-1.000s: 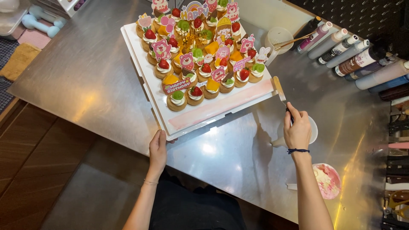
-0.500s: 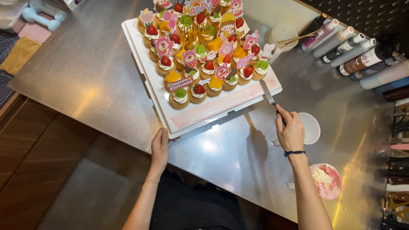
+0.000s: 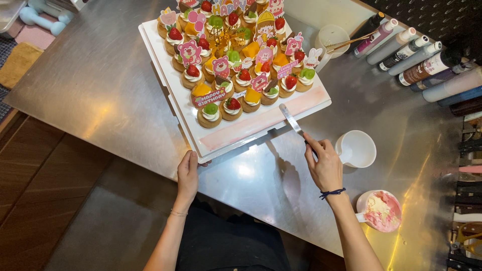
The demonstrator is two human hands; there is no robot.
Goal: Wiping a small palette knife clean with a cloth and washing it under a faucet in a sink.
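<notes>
A white square cake board (image 3: 261,123) carries several small cream puffs (image 3: 226,60) topped with strawberries, green and orange fruit and pink paper picks. A pink cream smear runs along the board's near edge. My right hand (image 3: 325,165) is shut on a palette knife (image 3: 291,119), whose metal blade tip rests on that pink strip at the board's right front. My left hand (image 3: 188,175) presses against the board's near corner at the table's front edge.
A steel table (image 3: 100,95) holds the board. A white empty cup (image 3: 356,149) and a bowl of pink-white cream (image 3: 381,211) stand right of my right hand. Several piping bottles (image 3: 427,65) line the far right. Another white cup with sticks (image 3: 331,37) is behind.
My right hand moved left and toward the board, bringing the knife blade from beside the board onto its pink front strip. The left hand stayed at the corner.
</notes>
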